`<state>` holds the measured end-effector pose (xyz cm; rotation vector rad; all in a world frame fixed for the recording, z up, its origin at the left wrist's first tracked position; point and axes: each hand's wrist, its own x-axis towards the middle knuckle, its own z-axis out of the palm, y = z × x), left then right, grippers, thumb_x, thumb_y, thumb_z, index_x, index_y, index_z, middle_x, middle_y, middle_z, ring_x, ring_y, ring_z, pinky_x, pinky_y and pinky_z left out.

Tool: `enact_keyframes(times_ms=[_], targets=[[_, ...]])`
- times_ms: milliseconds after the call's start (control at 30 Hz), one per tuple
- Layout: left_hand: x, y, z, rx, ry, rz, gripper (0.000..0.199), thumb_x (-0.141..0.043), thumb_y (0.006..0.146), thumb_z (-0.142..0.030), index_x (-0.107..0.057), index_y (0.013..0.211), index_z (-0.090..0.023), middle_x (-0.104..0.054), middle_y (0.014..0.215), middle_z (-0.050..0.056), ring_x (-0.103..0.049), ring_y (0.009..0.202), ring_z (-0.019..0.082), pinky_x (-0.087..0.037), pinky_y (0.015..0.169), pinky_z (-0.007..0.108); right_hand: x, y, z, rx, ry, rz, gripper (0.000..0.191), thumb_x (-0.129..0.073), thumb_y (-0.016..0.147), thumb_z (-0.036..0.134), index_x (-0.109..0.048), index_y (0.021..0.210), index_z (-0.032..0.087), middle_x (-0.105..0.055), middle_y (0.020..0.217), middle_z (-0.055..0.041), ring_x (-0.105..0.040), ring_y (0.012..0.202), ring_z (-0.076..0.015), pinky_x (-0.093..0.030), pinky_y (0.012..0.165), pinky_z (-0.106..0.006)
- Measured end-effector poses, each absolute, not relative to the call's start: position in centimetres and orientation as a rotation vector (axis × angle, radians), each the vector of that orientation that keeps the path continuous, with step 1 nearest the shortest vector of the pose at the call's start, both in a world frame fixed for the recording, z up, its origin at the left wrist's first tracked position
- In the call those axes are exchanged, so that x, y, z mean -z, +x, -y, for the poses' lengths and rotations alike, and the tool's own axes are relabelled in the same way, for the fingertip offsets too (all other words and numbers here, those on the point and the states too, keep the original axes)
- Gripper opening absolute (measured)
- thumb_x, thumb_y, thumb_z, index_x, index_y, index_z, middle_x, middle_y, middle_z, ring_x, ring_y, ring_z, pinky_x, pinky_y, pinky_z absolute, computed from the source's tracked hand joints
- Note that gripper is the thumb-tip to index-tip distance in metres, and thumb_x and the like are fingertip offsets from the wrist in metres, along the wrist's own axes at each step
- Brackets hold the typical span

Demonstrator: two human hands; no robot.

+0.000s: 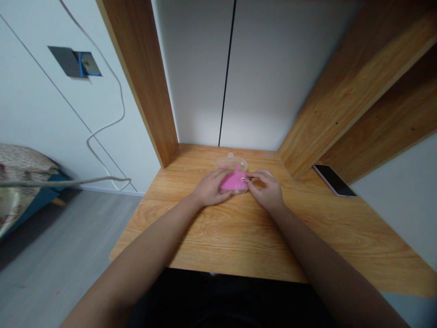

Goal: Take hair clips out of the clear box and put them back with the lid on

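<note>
A pink piece lies in a small clear plastic case on the wooden desk. The case's clear lid is folded back toward the wall. My left hand wraps round the left side of the case, thumb at the near edge and fingers at the far edge. My right hand is at the right end, its thumb and forefinger pinched together on a small whitish thing over the pink surface. What exactly that small thing is cannot be made out.
On the right of the wooden desk lies a dark-screened phone. Wooden panels rise at both sides, with a white panel behind. A white cable hangs at the left, near an open wall socket box.
</note>
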<state>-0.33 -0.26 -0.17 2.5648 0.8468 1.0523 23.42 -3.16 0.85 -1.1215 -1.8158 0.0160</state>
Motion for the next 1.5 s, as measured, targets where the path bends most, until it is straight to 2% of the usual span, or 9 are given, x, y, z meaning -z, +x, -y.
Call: enact_keyframes(times_ms=[200, 700, 1033, 1500], targets=[[-0.2, -0.3, 0.4, -1.03, 2.589, -0.783, 0.063, -0.066, 0.088, -0.048, -0.05, 0.144, -0.023, -0.057, 0.144, 0.014, -0.053, 0.135, 0.03, -0.046, 0.114, 0.049, -1.0, 23.3, 3.2, 0.009, -1.108, 1.833, 0.01, -0.07, 0.087, 0.028, -0.076, 0.095, 0.026, -0.074, 0.083, -0.004, -0.065, 0.081, -0.0232, -0.056, 0.079, -0.04], [0.2, -0.3, 0.3, -1.001, 2.675, -0.77, 0.05, -0.065, 0.089, -0.046, -0.063, 0.135, -0.029, -0.052, 0.148, 0.011, -0.052, 0.136, 0.032, -0.048, 0.111, 0.05, -0.9, 22.9, 3.5, -0.004, -1.175, 1.769, 0.012, -0.071, 0.086, 0.028, -0.077, 0.095, 0.023, -0.072, 0.086, -0.0064, -0.066, 0.083, -0.0234, -0.056, 0.079, -0.039], [0.7, -0.2, -0.1, -1.03, 2.734, -0.716, 0.049, -0.064, 0.091, -0.047, -0.061, 0.138, -0.031, -0.048, 0.152, 0.01, -0.051, 0.137, 0.033, -0.05, 0.108, 0.051, -0.7, 23.0, 3.3, 0.025, -1.121, 1.789, 0.009, -0.072, 0.086, 0.026, -0.077, 0.092, 0.023, -0.072, 0.08, -0.0051, -0.065, 0.081, -0.0229, -0.055, 0.077, -0.04], [0.8, -0.4, 0.0, -0.996, 2.735, -0.789, 0.048, -0.064, 0.091, -0.051, -0.065, 0.132, -0.026, -0.052, 0.148, 0.013, -0.052, 0.136, 0.035, -0.052, 0.106, 0.051, -0.9, 23.2, 3.2, 0.015, -1.096, 1.843, 0.017, -0.065, 0.09, 0.023, -0.078, 0.099, 0.025, -0.07, 0.081, -0.0053, -0.064, 0.081, -0.0233, -0.055, 0.076, -0.041]])
